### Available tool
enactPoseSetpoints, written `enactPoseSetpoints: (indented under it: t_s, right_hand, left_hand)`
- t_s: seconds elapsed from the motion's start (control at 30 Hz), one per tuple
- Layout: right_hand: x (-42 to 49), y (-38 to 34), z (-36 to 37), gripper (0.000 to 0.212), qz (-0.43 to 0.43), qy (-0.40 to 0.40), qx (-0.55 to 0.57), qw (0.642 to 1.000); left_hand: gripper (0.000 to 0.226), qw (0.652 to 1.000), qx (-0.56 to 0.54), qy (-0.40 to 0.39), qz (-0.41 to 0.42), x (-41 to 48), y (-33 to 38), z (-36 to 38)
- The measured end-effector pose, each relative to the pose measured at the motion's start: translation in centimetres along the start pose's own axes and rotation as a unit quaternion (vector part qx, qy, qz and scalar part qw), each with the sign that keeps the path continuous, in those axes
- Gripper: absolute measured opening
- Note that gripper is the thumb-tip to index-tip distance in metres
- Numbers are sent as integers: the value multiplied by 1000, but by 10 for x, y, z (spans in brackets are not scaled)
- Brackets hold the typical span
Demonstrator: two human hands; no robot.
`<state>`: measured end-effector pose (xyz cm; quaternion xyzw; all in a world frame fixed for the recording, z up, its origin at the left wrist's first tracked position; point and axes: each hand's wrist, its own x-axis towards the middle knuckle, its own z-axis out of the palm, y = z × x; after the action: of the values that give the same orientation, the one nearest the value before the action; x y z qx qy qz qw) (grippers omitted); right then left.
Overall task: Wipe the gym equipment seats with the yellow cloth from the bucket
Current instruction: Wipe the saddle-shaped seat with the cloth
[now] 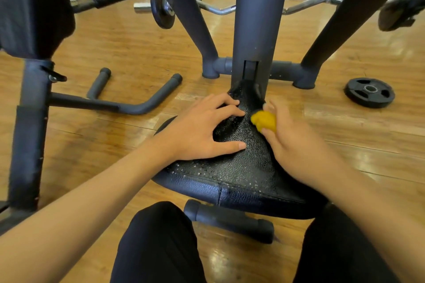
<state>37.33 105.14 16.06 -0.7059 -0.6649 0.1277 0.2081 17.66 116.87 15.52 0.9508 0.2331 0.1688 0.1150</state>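
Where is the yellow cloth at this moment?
In the head view, the yellow cloth is bunched in the right hand, right of centre, against the black seat just below the upright post.

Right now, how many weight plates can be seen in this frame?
2. One plate is on the curl bar lying on the floor, upper left of centre; the other plate lies flat on the floor at the right. More may be hidden behind the machine frame.
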Motion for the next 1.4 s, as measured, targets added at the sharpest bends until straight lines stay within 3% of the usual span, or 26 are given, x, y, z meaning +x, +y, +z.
enactPoseSetpoints:
  t_s: [0.1,0.2,0.33,0.47,0.6,0.73,0.83,1.0,1.13,1.4]
  right_hand:
    - [76,10,2,36,68,0,14,998]
    - [100,17,6,29,34,11,-26,999]
    - [29,13,0,44,-33,15,-23,999]
    - [-54,-1,-6,60,-33,12,-82,996]
    - [-21,2,-2,72,-14,-7,-1,1000]
    - [68,9,11,44,3,23,5,1000]
    - [91,15,16,38,-22,41,-23,999]
    - [-7,8,2,36,-98,53,-29,993]
    - [-61,1,-6,47,-91,36,-13,995]
    - [131,11,6,38,4,2,-32,999]
  left_hand:
    - [67,1000,-3,-1,-3,1,0,1]
    - [68,1000,-9,-5,-6,1,2,-1]
    - [68,1000,-16,-1,-2,-1,2,-2]
    - [68,1000,-12,4,0,-2,0,1]
    - [67,1000,-14,8,-1,-1,-3,3]
    - [64,1000,-24,14,-1,2,-3,3]
    - [63,1000,-21,14,2,1,-2,3]
    - [62,1000,-2,10,2,0,-2,0]
    - [66,1000,-7,21,-2,-2,-4,2]
    - [80,999,-11,25,-32,-1,-1,1]
